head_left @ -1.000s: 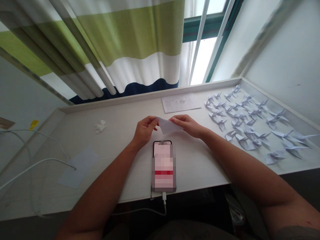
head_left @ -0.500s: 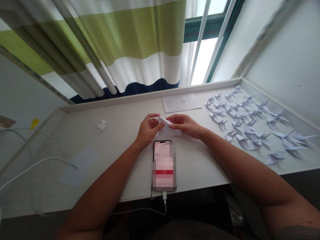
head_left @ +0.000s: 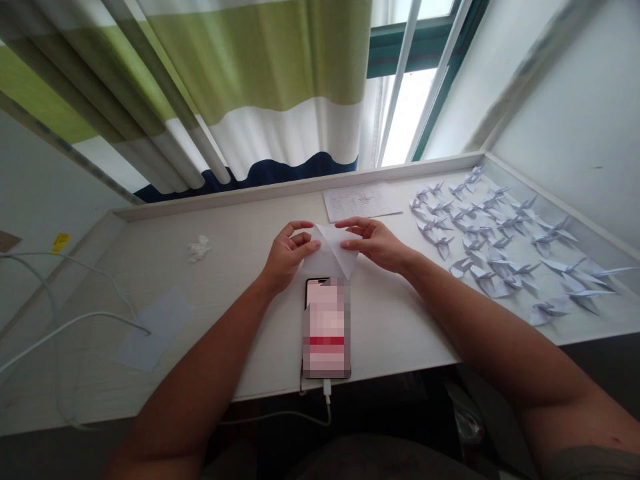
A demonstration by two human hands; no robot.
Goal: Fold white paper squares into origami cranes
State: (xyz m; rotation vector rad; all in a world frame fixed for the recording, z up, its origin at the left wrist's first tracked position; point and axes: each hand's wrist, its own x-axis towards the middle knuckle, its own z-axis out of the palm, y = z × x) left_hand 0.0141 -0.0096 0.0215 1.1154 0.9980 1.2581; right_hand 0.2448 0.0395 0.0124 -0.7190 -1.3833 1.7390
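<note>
Head view: curtain [head_left: 260, 67] biggest, hanging beyond the left hand [head_left: 290, 250] and right hand [head_left: 373, 241]; pale counter [head_left: 240, 233] below both. Paper cranes [head_left: 520, 219] bunched well off to the right hand's side, not touched. Loose sheet [head_left: 153, 333] out left of the left hand, nearer the body, cable [head_left: 120, 316] lying across it. Printed sheet [head_left: 360, 202] flat just beyond the hands. Phone [head_left: 327, 320] on the near side of the hands, screen mostly blurred out, plugged in at its near end. Creased paper [head_left: 330, 250] sits between the hands, just past the phone, diagonal crease running across it. Both hands occupied: each pinches one side, thumbs on the near face, other fingers behind or along the far edge. Crumpled tissue [head_left: 199, 249] left of the left hand, apart from it. Step in hand reads as mid-fold, paper spread or turned at its crease; next move probably calls for lining up the edges, then pressing with the thumbs.
</note>
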